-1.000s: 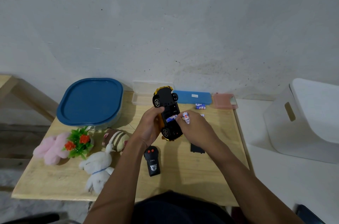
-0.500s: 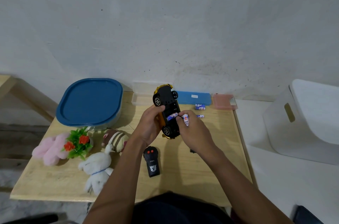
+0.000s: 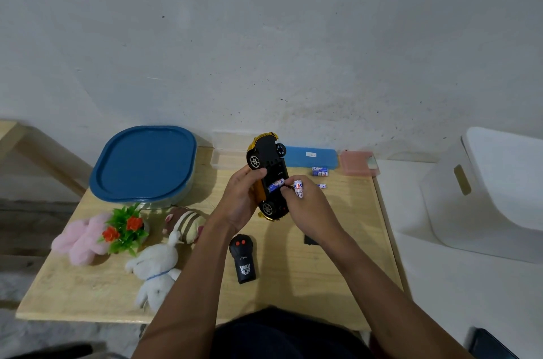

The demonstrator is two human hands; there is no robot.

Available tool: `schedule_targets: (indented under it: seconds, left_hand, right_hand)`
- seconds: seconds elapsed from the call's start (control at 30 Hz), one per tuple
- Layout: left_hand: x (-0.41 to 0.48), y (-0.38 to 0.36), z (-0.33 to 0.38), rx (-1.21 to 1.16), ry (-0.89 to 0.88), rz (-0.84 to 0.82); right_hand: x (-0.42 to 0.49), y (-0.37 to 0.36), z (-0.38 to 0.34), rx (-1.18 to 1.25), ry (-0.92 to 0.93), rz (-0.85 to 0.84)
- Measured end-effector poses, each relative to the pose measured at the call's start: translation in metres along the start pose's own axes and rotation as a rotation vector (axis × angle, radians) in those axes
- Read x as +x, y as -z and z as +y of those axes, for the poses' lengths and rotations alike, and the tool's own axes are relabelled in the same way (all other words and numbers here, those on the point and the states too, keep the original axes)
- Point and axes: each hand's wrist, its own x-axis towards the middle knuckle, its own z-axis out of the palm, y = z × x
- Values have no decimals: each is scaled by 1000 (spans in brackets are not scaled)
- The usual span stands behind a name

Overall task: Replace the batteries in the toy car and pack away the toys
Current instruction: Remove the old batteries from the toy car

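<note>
My left hand (image 3: pixel 239 200) grips the yellow and black toy car (image 3: pixel 268 164), held upside down above the table with its battery bay facing me. One blue and white battery (image 3: pixel 275 184) lies in the bay. My right hand (image 3: pixel 308 209) holds a white battery (image 3: pixel 299 188) in its fingers, and a fingertip touches the battery in the bay. Loose batteries (image 3: pixel 320 171) lie on the table behind my right hand. The black battery cover (image 3: pixel 308 240) lies partly hidden under my right wrist. The black remote control (image 3: pixel 243 258) lies nearer to me.
On the wooden table (image 3: pixel 293 294) stand a blue-lidded container (image 3: pixel 144 164), a clear box (image 3: pixel 227 153), a blue case (image 3: pixel 311 156) and a pink case (image 3: pixel 357 163). Plush toys (image 3: pixel 82 236) (image 3: pixel 155 270) (image 3: pixel 185 225) and a plastic plant (image 3: pixel 125 228) lie left. A white bin (image 3: pixel 482 191) stands right.
My hands and the car have shifted slightly away from me. My right fingers have moved in onto the battery in the bay, still holding the white battery.
</note>
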Motion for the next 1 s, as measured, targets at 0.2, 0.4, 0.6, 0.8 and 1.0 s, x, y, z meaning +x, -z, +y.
schedule_targets:
  seconds: [0.2,0.4,0.6,0.8,1.0]
  left_hand:
    - [-1,-2,0,26,4,4]
    - [-2,-2,0,-7,25,19]
    - [-5,-3,2,-67,84,10]
    - [-6,-1,3,-91,151,12]
    - [-8,-2,6,-116,143,62]
  right_hand:
    - [6,2,1,20,-20,-16]
    - [5,8,-3,81,-43,-68]
    - [4,22,1,-61,-7,-159]
    - [3,33,9,-418,190,-52]
    - [-1,23,17,-301,342,151]
